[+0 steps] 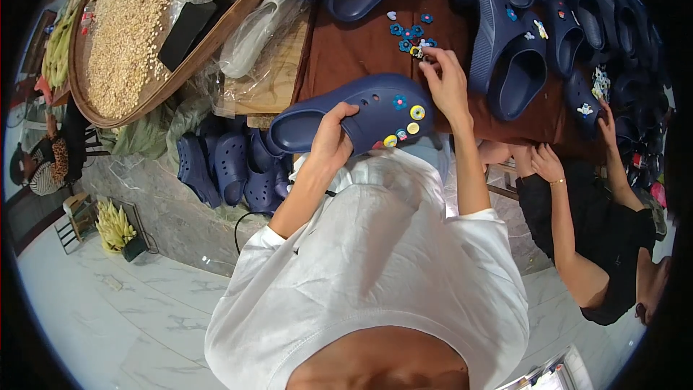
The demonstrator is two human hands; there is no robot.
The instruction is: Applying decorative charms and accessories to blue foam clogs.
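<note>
Brown cloth over worktable, rows of navy clogs beyond. Left hand clamped on navy clog, charms on its toe just right of grip. Right hand pinching at loose charms just above fingertips.

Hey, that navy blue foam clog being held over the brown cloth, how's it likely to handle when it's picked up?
Probably light: the left hand carries the navy blue foam clog alone, gripping one side. It seems to keep its shape, hardly sagging, so fairly stiff yet likely a little squashy. The small round charms plugged into its holes might pop out if squeezed hard.
</note>
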